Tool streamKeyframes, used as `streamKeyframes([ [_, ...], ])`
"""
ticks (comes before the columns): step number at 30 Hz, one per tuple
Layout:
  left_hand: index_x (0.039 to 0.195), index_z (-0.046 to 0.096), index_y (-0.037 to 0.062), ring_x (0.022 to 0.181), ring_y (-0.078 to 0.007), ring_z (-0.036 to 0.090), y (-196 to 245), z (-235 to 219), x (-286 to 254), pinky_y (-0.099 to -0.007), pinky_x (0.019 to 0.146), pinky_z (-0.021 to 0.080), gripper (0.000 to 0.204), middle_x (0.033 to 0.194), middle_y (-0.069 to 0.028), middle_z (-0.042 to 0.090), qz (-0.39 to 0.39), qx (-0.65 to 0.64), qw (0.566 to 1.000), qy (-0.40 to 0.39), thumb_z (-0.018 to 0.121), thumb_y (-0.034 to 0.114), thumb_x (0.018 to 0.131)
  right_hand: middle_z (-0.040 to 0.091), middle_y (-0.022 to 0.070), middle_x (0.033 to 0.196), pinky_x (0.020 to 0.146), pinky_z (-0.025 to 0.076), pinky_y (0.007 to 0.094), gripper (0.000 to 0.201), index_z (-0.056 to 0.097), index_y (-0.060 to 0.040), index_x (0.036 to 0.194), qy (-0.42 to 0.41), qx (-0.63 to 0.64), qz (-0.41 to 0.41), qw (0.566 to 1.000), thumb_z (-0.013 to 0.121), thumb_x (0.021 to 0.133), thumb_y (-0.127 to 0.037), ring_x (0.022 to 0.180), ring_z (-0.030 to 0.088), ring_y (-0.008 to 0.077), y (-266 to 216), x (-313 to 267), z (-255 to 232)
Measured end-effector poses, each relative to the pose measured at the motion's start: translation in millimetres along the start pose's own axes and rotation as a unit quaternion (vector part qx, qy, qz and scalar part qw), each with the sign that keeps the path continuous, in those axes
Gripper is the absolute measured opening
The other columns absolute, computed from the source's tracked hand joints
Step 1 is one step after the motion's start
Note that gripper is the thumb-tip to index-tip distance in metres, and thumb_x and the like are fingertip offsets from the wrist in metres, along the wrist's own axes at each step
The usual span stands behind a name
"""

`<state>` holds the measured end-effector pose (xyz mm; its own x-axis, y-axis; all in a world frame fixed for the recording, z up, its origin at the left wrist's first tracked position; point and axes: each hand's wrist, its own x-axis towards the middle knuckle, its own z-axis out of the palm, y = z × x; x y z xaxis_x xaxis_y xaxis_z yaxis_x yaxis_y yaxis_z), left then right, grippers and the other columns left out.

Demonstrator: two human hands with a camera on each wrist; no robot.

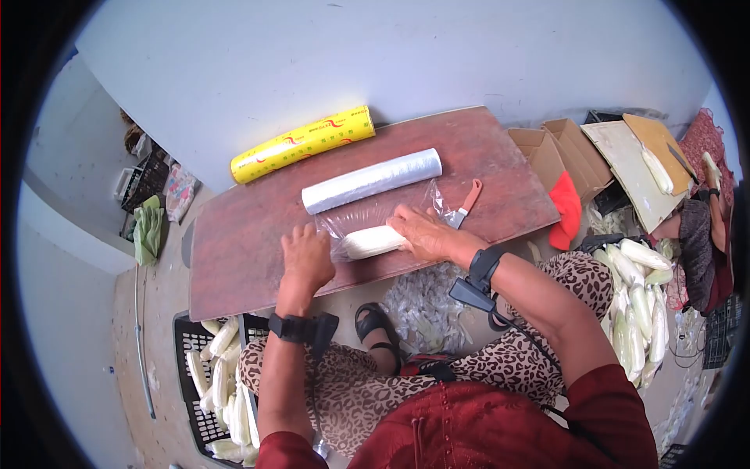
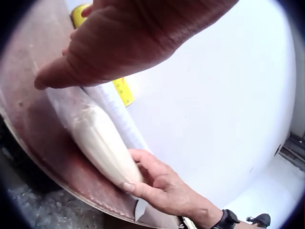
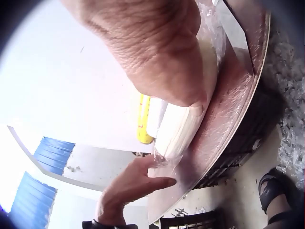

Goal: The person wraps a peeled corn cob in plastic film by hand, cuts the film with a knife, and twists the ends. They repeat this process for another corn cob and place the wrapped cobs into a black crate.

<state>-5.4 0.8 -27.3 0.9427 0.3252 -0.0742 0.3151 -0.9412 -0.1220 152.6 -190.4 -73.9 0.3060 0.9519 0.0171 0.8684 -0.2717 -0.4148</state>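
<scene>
Film roll (image 1: 372, 180) blocks behind hands; knife (image 1: 467, 202) right; board (image 1: 242, 234) left bare.

Hidden and cut-off parts

The right hand (image 1: 426, 234) covers one end of the white vegetable (image 1: 373, 241); the yellow roll (image 2: 125, 90) shows only as a sliver behind the left hand (image 2: 119, 40); its print is too small to read.

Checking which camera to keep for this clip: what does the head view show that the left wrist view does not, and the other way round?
Only the head view shows the orange-handled knife on the reddish-brown wooden board, the black crate of pale vegetables and the cardboard boxes.

Only the left wrist view shows, close up, the right hand with its fingers curled over the end of the pale white peeled vegetable.

Both show the left hand, the clear cling film roll and the yellow film roll box.
</scene>
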Motion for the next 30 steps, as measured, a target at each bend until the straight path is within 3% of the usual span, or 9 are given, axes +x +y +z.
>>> streamKeyframes([
  [2, 0.121, 0.055, 0.0055, 0.117, -0.0329, 0.046, 18.4, -8.3, -1.8, -0.0456, 0.098, 0.036, 0.055, 0.124, -0.0154, 0.051, 0.065, -0.059, 0.992, 0.093, 0.070, 0.017, 0.069, 0.047, 0.0119, 0.113, 0.088, 0.036, 0.0515, 0.031, 0.050, -0.0082, 0.110, 0.005, -0.004, -0.006, 1.000, 0.064, 0.083, -0.014, 0.114, 0.047, 0.0322, 1.0, 1.4, 2.0],
  [5, 0.120, 0.054, 0.0050, 0.115, -0.0334, 0.048, 44.3, 22.7, 13.2, -0.0439, 0.097, 0.037, 0.058, 0.121, -0.0157, 0.053, 0.124, -0.155, 0.967, 0.161, 0.075, 0.021, 0.069, 0.047, 0.0112, 0.114, 0.089, 0.036, 0.0517, 0.033, 0.051, -0.0087, 0.113, 0.005, -0.022, -0.002, 1.000, 0.065, 0.083, -0.015, 0.113, 0.047, 0.0315, 2.2, 4.8, 2.3],
  [7, 0.119, 0.054, 0.0048, 0.113, -0.0332, 0.049, 54.8, 34.9, 15.6, -0.0434, 0.095, 0.038, 0.061, 0.119, -0.0147, 0.054, 0.098, -0.174, 0.969, 0.147, 0.078, 0.025, 0.067, 0.047, 0.0109, 0.115, 0.089, 0.036, 0.0524, 0.038, 0.050, -0.0094, 0.115, 0.014, -0.048, 0.004, 0.999, 0.066, 0.082, -0.017, 0.114, 0.047, 0.0311, 3.4, 4.5, 5.4],
  [10, 0.117, 0.055, 0.0048, 0.110, -0.0328, 0.051, 65.2, 32.4, 18.6, -0.0437, 0.093, 0.039, 0.064, 0.115, -0.0126, 0.056, 0.061, -0.175, 0.974, 0.128, 0.081, 0.031, 0.064, 0.049, 0.0109, 0.115, 0.089, 0.035, 0.0466, 0.054, 0.045, -0.0096, 0.127, 0.047, -0.069, 0.004, 0.997, 0.070, 0.080, -0.020, 0.113, 0.046, 0.0298, 3.4, -3.0, 7.8],
  [13, 0.115, 0.055, 0.0051, 0.108, -0.0316, 0.052, 66.9, 30.1, 21.0, -0.0440, 0.091, 0.040, 0.067, 0.111, -0.0106, 0.058, 0.039, -0.170, 0.978, 0.117, 0.082, 0.035, 0.062, 0.050, 0.0125, 0.117, 0.090, 0.038, 0.0516, 0.045, 0.049, -0.0095, 0.115, 0.061, -0.078, 0.020, 0.995, 0.072, 0.079, -0.024, 0.115, 0.048, 0.0305, 12.3, -4.1, 11.7],
  [22, 0.109, 0.057, 0.0081, 0.105, -0.0299, 0.054, 61.8, 38.9, 24.5, -0.0430, 0.091, 0.037, 0.060, 0.106, -0.0101, 0.060, 0.045, -0.167, 0.974, 0.143, 0.081, 0.038, 0.063, 0.060, 0.0155, 0.107, 0.089, 0.040, 0.0536, 0.030, 0.055, -0.0072, 0.105, -0.017, -0.089, 0.047, 0.995, 0.069, 0.079, -0.017, 0.107, 0.057, 0.0343, 38.6, -17.4, -8.8],
  [25, 0.107, 0.058, 0.0082, 0.105, -0.0293, 0.054, 63.1, 39.4, 24.2, -0.0427, 0.092, 0.036, 0.057, 0.106, -0.0098, 0.060, 0.038, -0.165, 0.975, 0.145, 0.081, 0.038, 0.064, 0.063, 0.0104, 0.098, 0.084, 0.039, 0.0505, 0.023, 0.058, -0.0098, 0.101, -0.059, -0.204, 0.055, 0.976, 0.065, 0.079, -0.011, 0.102, 0.058, 0.0309, 64.9, -31.5, -32.4],
  [30, 0.108, 0.058, 0.0087, 0.106, -0.0287, 0.053, 65.2, 45.6, 22.8, -0.0430, 0.092, 0.036, 0.057, 0.105, -0.0094, 0.060, 0.028, -0.176, 0.970, 0.166, 0.081, 0.037, 0.064, 0.058, 0.0066, 0.112, 0.085, 0.040, 0.0510, 0.028, 0.060, -0.0142, 0.107, 0.001, -0.209, 0.082, 0.974, 0.057, 0.080, -0.005, 0.104, 0.055, 0.0298, 105.6, -63.7, -67.3],
])
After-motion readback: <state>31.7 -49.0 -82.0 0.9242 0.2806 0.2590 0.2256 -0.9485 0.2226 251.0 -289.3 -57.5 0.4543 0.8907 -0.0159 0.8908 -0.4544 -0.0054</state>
